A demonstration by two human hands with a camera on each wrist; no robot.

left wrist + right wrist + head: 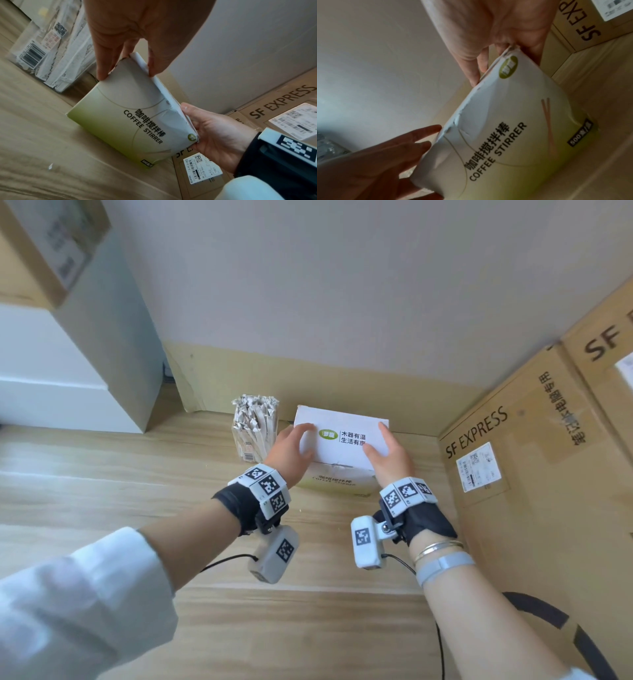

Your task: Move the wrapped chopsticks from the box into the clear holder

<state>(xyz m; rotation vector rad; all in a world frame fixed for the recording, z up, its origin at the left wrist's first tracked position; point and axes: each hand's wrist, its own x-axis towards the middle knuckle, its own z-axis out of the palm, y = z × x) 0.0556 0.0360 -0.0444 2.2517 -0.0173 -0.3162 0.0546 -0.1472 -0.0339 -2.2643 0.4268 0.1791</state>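
Both hands, left hand [291, 448] and right hand [387, 453], pinch the box [342, 440] lid edges; lifting evenly should open it beside the full holder [255, 429].

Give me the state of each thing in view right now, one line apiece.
box: standing on the table, top flap down, both hands on it.
clear holder: upright left of the box, packed with wrapped chopsticks.
left hand: fingers on the flap's left end.
right hand: fingers on the flap's right end.
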